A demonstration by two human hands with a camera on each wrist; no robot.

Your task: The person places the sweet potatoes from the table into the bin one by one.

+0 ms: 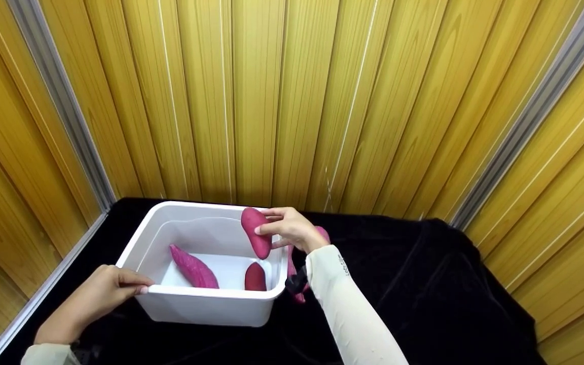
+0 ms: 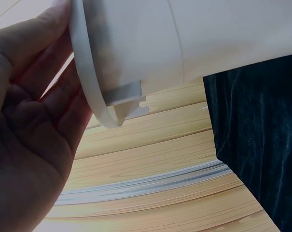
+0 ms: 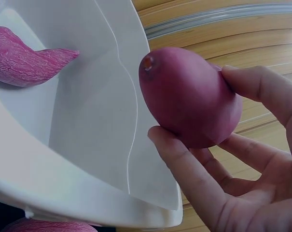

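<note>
My right hand [image 1: 294, 229] pinches a smooth reddish-purple sweet potato [image 1: 255, 230] between thumb and fingers, over the right end of a white plastic tub [image 1: 211, 306]. In the right wrist view the sweet potato [image 3: 189, 96] shows a small brown spot at its near end. Inside the tub lie a wrinkled pink-purple sweet potato [image 1: 195, 268] on the left and a smooth dark red one [image 1: 255, 278] on the right, its lower part hidden by the front wall. At the front left corner my left hand [image 1: 107, 291] grips the tub's rim [image 2: 90, 72].
More pink sweet potatoes [image 1: 299, 296] lie against the tub's right outer side, partly hidden by the right arm. Black cloth [image 1: 424, 284] covers the table. Yellow wood-patterned panels [image 1: 251, 101] wall in the back and both sides, with grey metal strips at the corners.
</note>
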